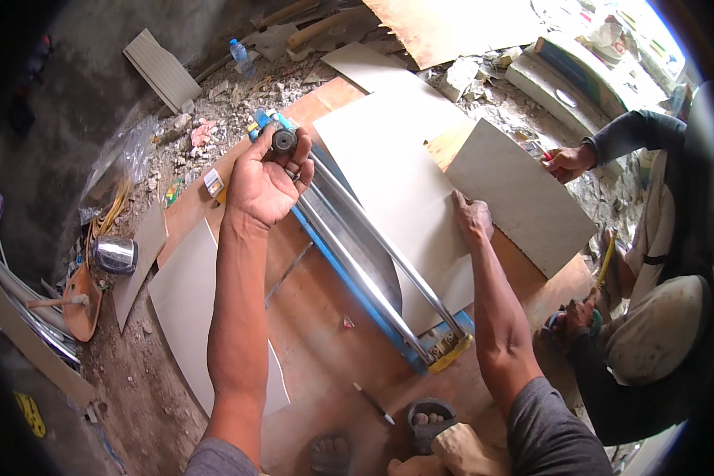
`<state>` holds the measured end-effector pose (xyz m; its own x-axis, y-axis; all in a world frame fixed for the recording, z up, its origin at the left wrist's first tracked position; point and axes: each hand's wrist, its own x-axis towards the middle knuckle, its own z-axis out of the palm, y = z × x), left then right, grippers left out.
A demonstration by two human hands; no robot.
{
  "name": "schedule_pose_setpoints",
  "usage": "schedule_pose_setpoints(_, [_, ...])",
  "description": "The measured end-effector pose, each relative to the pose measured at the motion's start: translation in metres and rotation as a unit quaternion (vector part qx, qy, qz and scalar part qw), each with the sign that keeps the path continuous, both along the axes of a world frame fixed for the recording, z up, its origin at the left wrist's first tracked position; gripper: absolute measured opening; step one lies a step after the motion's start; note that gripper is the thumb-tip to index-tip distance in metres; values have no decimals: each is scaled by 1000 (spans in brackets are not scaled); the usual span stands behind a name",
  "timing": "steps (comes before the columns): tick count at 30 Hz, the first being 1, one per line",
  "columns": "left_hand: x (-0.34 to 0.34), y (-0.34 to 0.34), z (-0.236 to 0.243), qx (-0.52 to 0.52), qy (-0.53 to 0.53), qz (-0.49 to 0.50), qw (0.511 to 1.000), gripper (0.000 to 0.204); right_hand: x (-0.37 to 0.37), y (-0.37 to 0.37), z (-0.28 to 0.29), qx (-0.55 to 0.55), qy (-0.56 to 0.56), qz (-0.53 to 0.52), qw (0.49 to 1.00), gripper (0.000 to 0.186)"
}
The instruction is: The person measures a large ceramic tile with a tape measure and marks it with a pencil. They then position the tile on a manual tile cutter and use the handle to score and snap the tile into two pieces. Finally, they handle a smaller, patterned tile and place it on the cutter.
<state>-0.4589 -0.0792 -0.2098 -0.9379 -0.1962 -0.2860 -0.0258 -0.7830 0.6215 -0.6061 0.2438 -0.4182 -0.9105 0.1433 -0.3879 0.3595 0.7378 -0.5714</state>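
My left hand (271, 178) is palm up with its fingers curled around the black round-ended handle (284, 141) of a tile cutter. The tile cutter (357, 246) has a blue base and two chrome rails, and lies slantwise between my arms. A large white tile (408, 131) lies across it, partly under the rails. My right hand (472, 220) grips the right edge of this tile, its fingers partly hidden. Just beyond that hand, a greyish tile piece (520, 198) lies with a corner close to my knuckles.
At the right, a co-worker's hand (567, 163) holds something red; the other has a teal tape measure (595, 317). A pen (373, 403) lies near my sandalled foot (430, 420). Rubble (238, 111), a water bottle (238, 50), cut tiles (206, 309) and a trowel-like tool (79, 301) lie around.
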Motion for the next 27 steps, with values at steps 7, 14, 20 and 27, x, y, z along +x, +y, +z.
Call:
schedule_pose_setpoints(7, [1, -3, -6, 23, 10, -18, 1000, 27, -13, 2, 37, -29, 71, -27, 997, 59])
schedule_pose_setpoints(14, [8, 10, -29, 15, -18, -44, 999, 23, -40, -1, 86, -34, 166, -57, 984, 58])
schedule_pose_setpoints(20, [18, 17, -44, 12, -48, -52, 997, 26, -57, -4, 142, -45, 244, -55, 967, 59])
schedule_pose_setpoints(27, [27, 26, -41, -83, -104, -55, 990, 31, -42, -11, 230, -13, 392, -56, 918, 61])
